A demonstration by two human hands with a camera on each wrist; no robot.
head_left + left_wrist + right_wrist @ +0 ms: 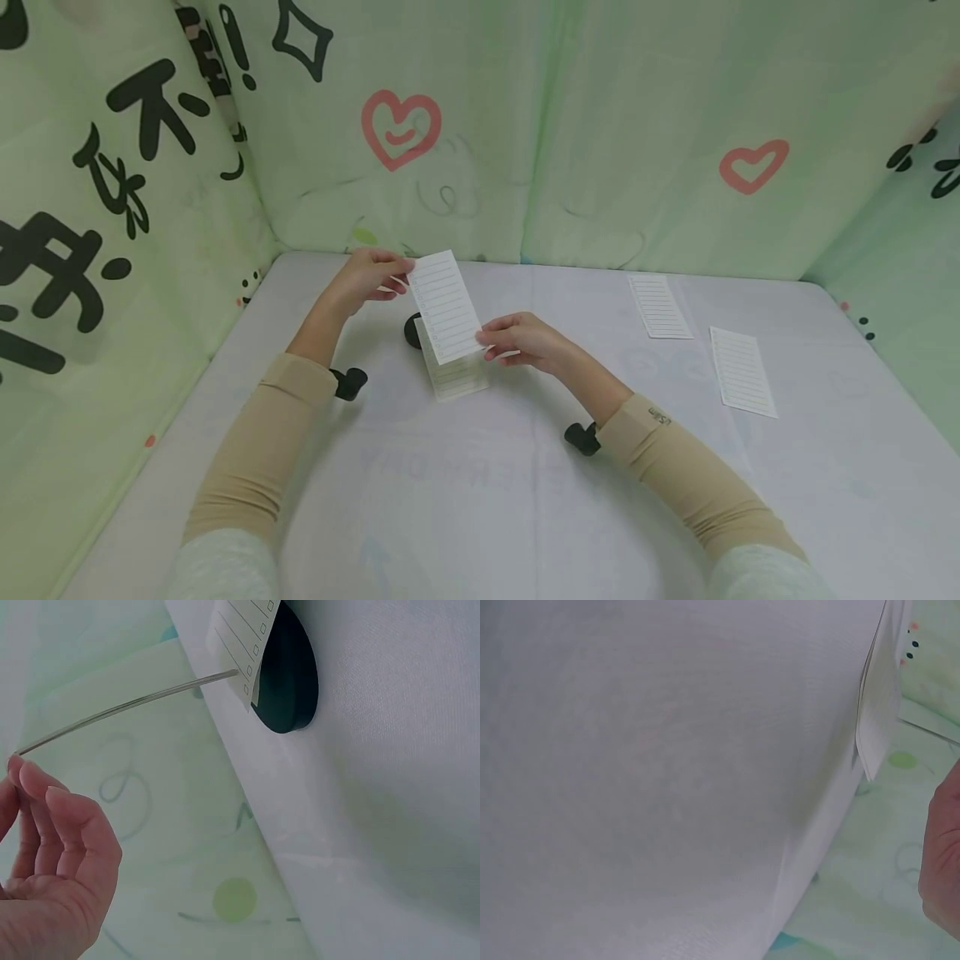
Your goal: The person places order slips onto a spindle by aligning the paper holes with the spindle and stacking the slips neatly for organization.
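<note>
A white lined paper sheet (pixel 445 308) with small checkboxes is held above the table, tilted. My left hand (pixel 367 279) pinches its upper left corner, and my right hand (pixel 525 342) pinches its lower right corner. Seen from the left wrist, this sheet (pixel 127 705) is nearly edge-on and slightly bowed. Below it, more lined paper (pixel 457 385) leans against a black rounded object (pixel 412 331), partly covered by the held sheet. From the right wrist, that paper (pixel 877 712) shows layered edges, while only part of the right hand (pixel 943 859) appears and its fingertips are out of frame.
Two lined sheets lie at the right on the white table (pixel 480 500): one farther back (pixel 660 307), one nearer (pixel 744 372). Pale green curtains (pixel 630 108) with hearts and black characters stand around the table's back and sides.
</note>
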